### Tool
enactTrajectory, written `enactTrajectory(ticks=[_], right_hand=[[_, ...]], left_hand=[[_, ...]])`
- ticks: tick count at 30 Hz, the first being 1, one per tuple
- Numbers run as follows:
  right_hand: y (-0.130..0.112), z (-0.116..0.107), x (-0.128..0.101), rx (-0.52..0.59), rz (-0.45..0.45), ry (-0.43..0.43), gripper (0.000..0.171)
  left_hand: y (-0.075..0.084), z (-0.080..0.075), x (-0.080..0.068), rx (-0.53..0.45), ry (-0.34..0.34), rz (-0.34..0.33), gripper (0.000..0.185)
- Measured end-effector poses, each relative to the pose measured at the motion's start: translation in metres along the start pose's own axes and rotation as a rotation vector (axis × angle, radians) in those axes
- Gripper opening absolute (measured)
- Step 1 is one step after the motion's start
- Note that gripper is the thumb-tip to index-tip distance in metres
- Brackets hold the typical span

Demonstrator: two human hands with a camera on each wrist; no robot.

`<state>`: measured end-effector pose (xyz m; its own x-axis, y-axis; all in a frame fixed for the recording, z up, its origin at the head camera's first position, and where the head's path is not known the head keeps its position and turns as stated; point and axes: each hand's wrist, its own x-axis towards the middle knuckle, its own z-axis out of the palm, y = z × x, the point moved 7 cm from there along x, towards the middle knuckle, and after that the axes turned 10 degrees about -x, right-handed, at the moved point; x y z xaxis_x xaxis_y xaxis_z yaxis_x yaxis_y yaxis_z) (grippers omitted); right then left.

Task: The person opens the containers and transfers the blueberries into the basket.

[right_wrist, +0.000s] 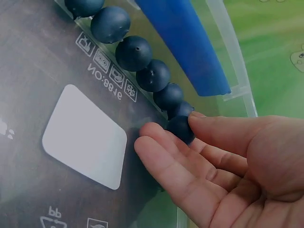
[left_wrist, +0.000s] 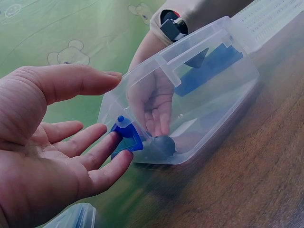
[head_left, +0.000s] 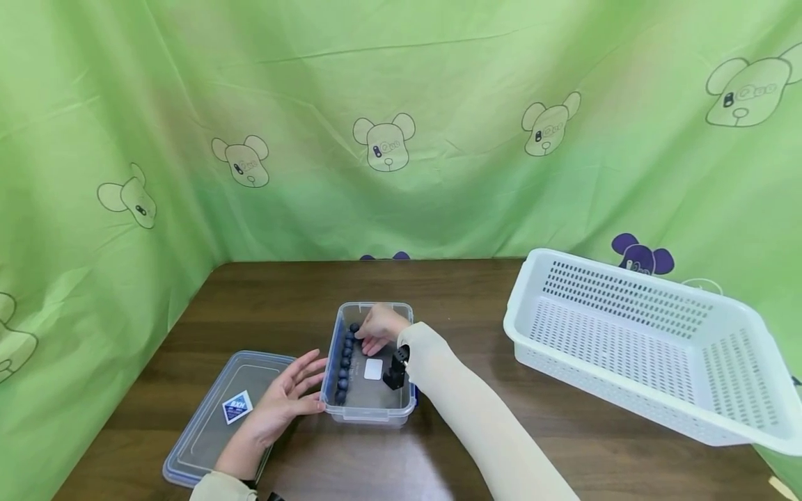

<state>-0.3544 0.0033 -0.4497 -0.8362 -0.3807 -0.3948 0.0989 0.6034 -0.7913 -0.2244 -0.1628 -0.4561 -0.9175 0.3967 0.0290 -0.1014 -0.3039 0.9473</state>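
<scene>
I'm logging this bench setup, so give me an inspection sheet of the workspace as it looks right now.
Surface: dark wooden table, bare wood showing around the items.
Job's things: clear plastic container holding a row of dark blue balls along its left wall; its lid lies flat to the left.
Clutter: white perforated basket at the right, tilted.
Grippers: left hand open, fingertips at the container's left wall, resting over the lid; right hand inside the container, thumb and fingers pinching the ball at the far end of the row.
Cables: nothing seen.
Surroundings: green cloth backdrop printed with cartoon bears.
</scene>
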Motion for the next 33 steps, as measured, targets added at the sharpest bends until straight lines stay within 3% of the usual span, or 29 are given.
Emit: enactTrajectory(ticks=[5, 19, 33], right_hand=[[0.001, 0.000, -0.001, 0.012, -0.012, -0.031, 0.014], [-0.005, -0.019, -0.004, 0.274, -0.054, -0.091, 0.023], [-0.015, -0.047, -0.023, 0.327, -0.104, -0.079, 0.027]], left_hand=[[0.001, 0.000, -0.001, -0.002, 0.008, -0.009, 0.094], [0.001, 0.000, -0.001, -0.004, 0.005, -0.001, 0.095], [0.001, 0.001, -0.001, -0.003, 0.011, -0.006, 0.095]])
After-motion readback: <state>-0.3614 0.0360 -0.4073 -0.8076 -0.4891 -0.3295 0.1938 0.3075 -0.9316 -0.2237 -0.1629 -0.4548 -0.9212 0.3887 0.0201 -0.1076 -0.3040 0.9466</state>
